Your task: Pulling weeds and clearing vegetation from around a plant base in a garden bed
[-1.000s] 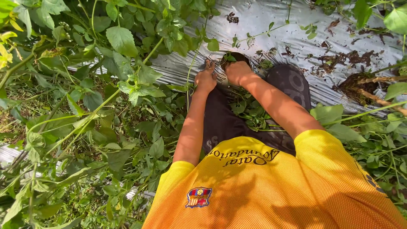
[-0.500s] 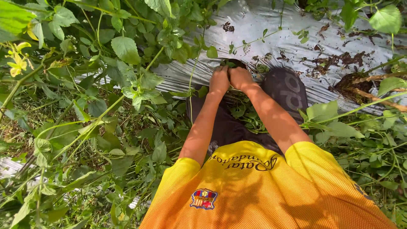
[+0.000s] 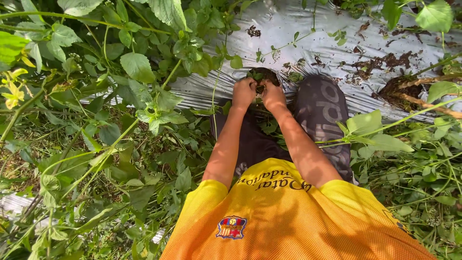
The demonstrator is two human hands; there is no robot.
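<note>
1. Reaching down past our knees, we have both hands side by side at a round planting hole cut in the silver plastic mulch sheet.
2. Our left hand is curled into a fist at the near left edge of the hole, knuckles up; it seems clenched on plant stems, but what sits inside the fist is hidden.
3. Our right hand is curled the same way just beside it, almost touching it, at the hole's near right edge; again we cannot tell exactly what it grips.
4. A small weed with green leaves shows in the hole directly above the knuckles, over dark soil.
5. The sheet is smooth, shiny and crinkled, scattered with crumbs of dark soil and bits of dry plant matter.
6. A second opening lies well to the right, with loose brown earth and pale woody stems crossing it.
7. Broad, toothed, soft green leaves on long thin stems crowd the left side and overlap the sheet's edge.
8. Our shirt is an orange mesh weave, and our dark trousers are bent at the knee beside the right forearm.
</note>
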